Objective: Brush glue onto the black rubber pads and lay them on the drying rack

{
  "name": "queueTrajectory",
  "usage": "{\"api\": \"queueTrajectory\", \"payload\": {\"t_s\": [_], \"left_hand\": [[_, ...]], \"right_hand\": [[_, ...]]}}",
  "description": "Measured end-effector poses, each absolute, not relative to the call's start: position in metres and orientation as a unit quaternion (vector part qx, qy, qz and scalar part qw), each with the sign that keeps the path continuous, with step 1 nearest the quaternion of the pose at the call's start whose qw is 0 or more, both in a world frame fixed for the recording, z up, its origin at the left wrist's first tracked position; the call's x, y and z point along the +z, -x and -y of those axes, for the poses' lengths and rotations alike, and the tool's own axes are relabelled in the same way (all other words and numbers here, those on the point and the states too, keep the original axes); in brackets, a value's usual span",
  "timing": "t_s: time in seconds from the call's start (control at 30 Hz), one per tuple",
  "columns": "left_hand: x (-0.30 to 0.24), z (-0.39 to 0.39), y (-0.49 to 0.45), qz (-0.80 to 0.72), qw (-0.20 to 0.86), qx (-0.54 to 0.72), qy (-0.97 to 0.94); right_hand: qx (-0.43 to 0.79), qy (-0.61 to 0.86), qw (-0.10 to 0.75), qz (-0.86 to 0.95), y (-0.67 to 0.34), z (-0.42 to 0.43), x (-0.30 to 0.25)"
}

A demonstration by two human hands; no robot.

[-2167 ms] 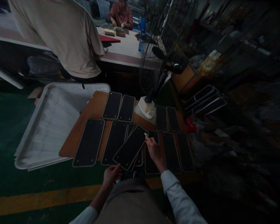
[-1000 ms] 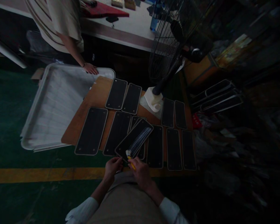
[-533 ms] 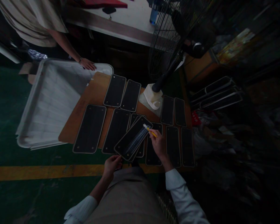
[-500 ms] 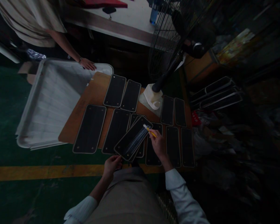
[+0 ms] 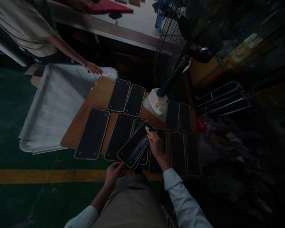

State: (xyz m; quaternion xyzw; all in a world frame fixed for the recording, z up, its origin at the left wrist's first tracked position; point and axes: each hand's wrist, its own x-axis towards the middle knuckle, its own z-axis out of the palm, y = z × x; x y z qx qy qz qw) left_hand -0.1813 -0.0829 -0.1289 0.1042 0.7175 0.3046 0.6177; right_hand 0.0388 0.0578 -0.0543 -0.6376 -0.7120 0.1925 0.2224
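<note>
Board [image 5: 94, 98] under panels [image 5: 92, 134] | floor [image 5: 37, 202] (green) | right hand [image 5: 156, 146] gripping brush [image 5: 147, 129] | left hand [image 5: 113, 172]: grip unclear

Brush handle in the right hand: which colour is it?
The brush handle is yellow, in the head view.

Fan [image 5: 167, 57]: black, with a wire cage
Table [image 5: 141, 23]: white on top — a red piece [image 5: 111, 8] and blue bottle [image 5: 159, 20] there
Floor [image 5: 25, 201]: green — with a yellow stripe [image 5: 37, 176]

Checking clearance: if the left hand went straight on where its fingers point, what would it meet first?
Likely the near edge of the topmost slanted, pale-rimmed black panel; depth leaves unclear whether the left hand touches it now.
</note>
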Motion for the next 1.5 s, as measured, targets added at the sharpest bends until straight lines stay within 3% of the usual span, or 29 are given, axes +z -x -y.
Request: {"api": "queueTrajectory", "payload": {"t_s": [0.17,0.3,0.47,0.63,0.87,1.03,1.17,1.33,1.5], "left_hand": [[-0.137,0.086,0.182,-0.707,0.623,0.321,-0.093],[-0.141,0.087,0.185,-0.705,0.622,0.330,-0.089],[-0.140,0.085,0.188,-0.710,0.617,0.329,-0.084],[-0.141,0.085,0.187,-0.713,0.608,0.338,-0.084],[-0.158,0.090,0.194,-0.689,0.624,0.341,-0.139],[-0.161,0.091,0.193,-0.685,0.623,0.352,-0.138],[-0.153,0.088,0.190,-0.682,0.624,0.361,-0.119],[-0.145,0.085,0.185,-0.691,0.617,0.360,-0.105],[-0.156,0.088,0.184,-0.683,0.615,0.374,-0.121]], "right_hand": [[0.268,0.583,0.150,0.752,0.003,0.016,-0.053],[0.363,0.537,0.175,0.741,0.018,0.057,-0.036],[0.324,0.578,0.278,0.695,-0.004,0.003,-0.029],[0.250,0.606,0.260,0.709,-0.017,-0.047,-0.053],[0.393,0.477,0.250,0.745,-0.002,0.010,-0.074],[0.451,0.479,0.248,0.711,-0.002,0.028,-0.062],[0.473,0.468,0.236,0.708,-0.003,0.027,-0.050],[0.429,0.503,0.287,0.693,0.000,0.021,-0.054],[0.437,0.483,0.237,0.720,0.011,0.040,-0.062]]}}
